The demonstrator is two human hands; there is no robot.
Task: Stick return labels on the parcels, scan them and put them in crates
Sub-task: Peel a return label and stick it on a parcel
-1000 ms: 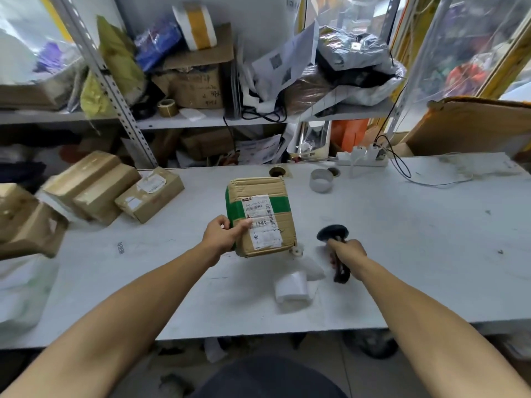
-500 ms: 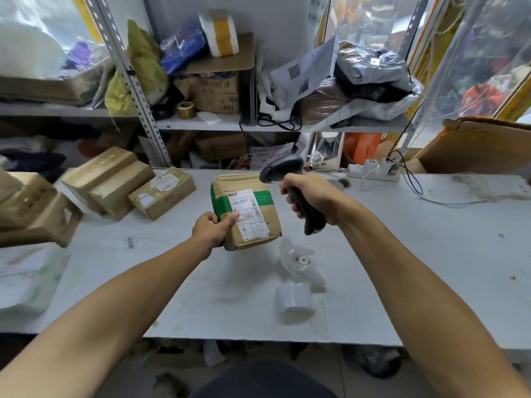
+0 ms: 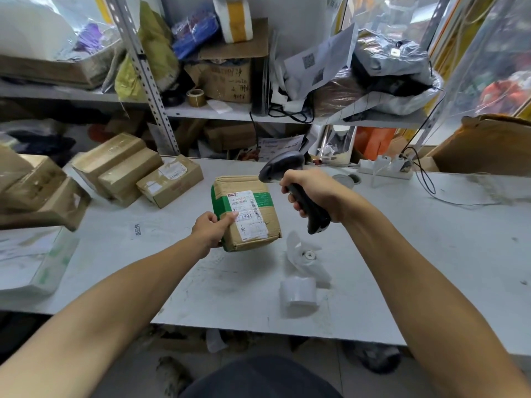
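My left hand (image 3: 211, 227) grips the left edge of a brown cardboard parcel (image 3: 250, 209) with a green band, tilted up off the white table (image 3: 431, 254). A white label (image 3: 248, 215) with a barcode and handwriting is stuck on its upper face; my thumb lies on the label's corner. My right hand (image 3: 311, 189) grips the handle of a dark barcode scanner (image 3: 283, 166), held just right of and above the parcel with its head pointing left over it. A roll of white labels (image 3: 298, 291) and loose backing strips lie on the table below the scanner.
Several cardboard parcels (image 3: 169, 183) are stacked at the table's left. A stack of plastic-wrapped sheets (image 3: 31, 265) sits at the near left edge. A power strip (image 3: 385, 168) with trailing cables and a large cardboard box (image 3: 488, 145) stand at the back right. Cluttered shelves rise behind.
My right hand lifted the scanner from the table and brought it up beside the parcel. My left hand kept holding the parcel, shifting it slightly left.
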